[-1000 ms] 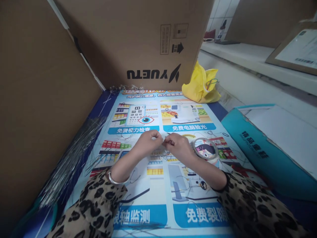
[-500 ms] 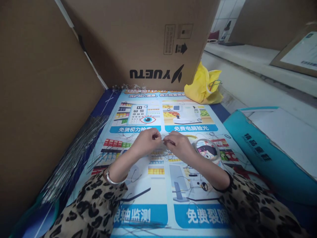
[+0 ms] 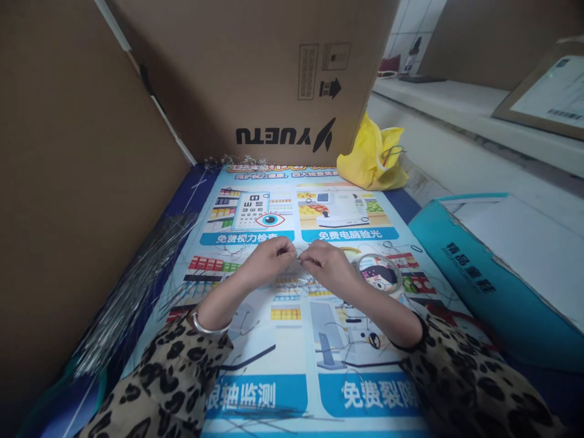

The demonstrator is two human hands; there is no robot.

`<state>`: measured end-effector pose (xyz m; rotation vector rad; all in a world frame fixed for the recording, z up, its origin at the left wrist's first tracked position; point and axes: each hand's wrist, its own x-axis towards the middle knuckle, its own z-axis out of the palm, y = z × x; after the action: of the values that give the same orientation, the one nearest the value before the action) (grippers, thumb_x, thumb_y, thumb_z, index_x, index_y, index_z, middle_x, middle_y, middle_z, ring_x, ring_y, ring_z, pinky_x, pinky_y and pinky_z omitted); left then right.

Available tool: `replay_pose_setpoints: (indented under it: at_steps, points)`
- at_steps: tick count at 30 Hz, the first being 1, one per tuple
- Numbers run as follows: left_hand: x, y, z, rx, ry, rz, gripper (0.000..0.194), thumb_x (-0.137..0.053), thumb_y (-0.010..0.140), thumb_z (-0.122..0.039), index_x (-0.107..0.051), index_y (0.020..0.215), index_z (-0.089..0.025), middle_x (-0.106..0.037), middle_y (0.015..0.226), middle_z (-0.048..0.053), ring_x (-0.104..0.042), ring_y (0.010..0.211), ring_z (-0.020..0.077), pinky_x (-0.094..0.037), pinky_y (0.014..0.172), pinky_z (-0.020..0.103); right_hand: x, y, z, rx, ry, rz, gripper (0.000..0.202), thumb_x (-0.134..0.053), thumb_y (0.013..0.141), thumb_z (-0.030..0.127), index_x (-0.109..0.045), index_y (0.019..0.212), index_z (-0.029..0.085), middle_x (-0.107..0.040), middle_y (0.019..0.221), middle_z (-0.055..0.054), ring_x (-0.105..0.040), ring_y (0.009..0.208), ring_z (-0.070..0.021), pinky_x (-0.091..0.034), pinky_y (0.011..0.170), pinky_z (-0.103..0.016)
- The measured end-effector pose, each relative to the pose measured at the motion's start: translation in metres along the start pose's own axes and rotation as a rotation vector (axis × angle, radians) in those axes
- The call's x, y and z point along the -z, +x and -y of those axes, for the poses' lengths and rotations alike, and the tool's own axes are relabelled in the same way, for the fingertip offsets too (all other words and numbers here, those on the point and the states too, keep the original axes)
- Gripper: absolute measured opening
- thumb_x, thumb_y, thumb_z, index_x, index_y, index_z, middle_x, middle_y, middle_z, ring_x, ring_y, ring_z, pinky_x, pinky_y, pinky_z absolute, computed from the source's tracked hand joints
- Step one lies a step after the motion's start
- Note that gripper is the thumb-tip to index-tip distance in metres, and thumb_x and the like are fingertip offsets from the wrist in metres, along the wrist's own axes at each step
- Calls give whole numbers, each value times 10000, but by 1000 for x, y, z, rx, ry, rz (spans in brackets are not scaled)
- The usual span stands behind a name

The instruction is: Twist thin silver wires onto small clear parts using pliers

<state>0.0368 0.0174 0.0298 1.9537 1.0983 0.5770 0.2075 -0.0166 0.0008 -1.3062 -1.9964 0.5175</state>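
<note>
My left hand [image 3: 269, 260] and my right hand [image 3: 329, 263] meet over the middle of the printed poster sheet [image 3: 292, 340]. Both are closed in a pinch, fingertips nearly touching. Between them is a thin piece, seemingly wire, mostly hidden by the fingers. Just below the hands lies a small clear object [image 3: 294, 280], too indistinct to name, with fine wire around it. To the right of my right hand rests a round clear-rimmed roll or dish [image 3: 378, 274]. Loose bent wires are scattered on the poster around both forearms.
A bundle of thin metal wires [image 3: 132, 292] lies along the left. Cardboard panels [image 3: 274, 73] stand at the back and left. A yellow bag [image 3: 371, 158] sits at the back right, a teal box [image 3: 493, 280] at the right. Small wire pieces [image 3: 237, 163] lie along the back edge.
The view has shifted slightly. My fingertips have moved a little closer on the thin piece; both hands stay pinched in the same place.
</note>
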Motion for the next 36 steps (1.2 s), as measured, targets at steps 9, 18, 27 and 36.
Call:
replay_pose_setpoints:
  at_steps: [9,18,27,36]
  points:
    - [0,-1,-2,28,-42,27,136,-466,743,-219,-584,715,-158,-571,697,-20,-493,662,109,-380,621,223,-1,-1,-1,12,-21,-10,198,-489,754,65,-611,658,187,-565,693,-11,-533,711,-126,-411,650,-242]
    - [0,2,1,-21,30,29,142,-466,740,-213,-601,735,-169,-624,771,-1,-550,738,135,-417,703,254,-3,-2,-2,22,-25,-17,204,-481,750,60,-581,629,190,-547,679,-2,-524,698,-118,-404,644,-231]
    - [-7,1,3,-30,59,-48,155,-461,772,-246,-599,745,-182,-637,756,-21,-570,732,134,-412,687,241,-2,-2,-2,-1,-40,-38,197,-475,753,72,-584,645,196,-564,686,-6,-532,701,-123,-410,641,-235]
    - [-3,2,4,-100,109,48,146,-424,781,-213,-566,762,-186,-606,755,-19,-541,735,140,-400,697,253,-2,-2,0,-45,-23,-23,167,-494,730,86,-571,633,199,-581,681,-4,-537,702,-126,-401,651,-243]
